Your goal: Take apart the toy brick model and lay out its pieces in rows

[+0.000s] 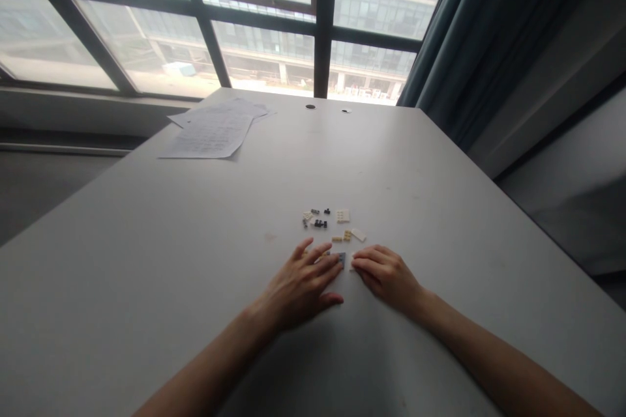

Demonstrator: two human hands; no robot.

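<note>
My left hand [307, 283] lies low over the table with its fingers spread. Its fingertips touch a grey building-brick piece [342, 259], and yellow bits show partly between the fingers. Just to the right, the fingers of my right hand [388, 273] are drawn together on a white brick piece [351, 262], mostly covered by the fingertips. Beyond both hands sit a white studded plate [343, 215], a smooth white tile [358, 234], a yellow studded brick [347, 235] and a thin yellow piece [337, 239]. Black pieces [320, 224] and small white pieces [308, 215] lie to their left.
The white table [195, 260] reaches toward a large window [274, 52]. Printed paper sheets [210, 133] rest at its far left. Two cable holes, one a dark round hole [310, 107], are near the far edge. A dark curtain [450, 45] hangs at the right.
</note>
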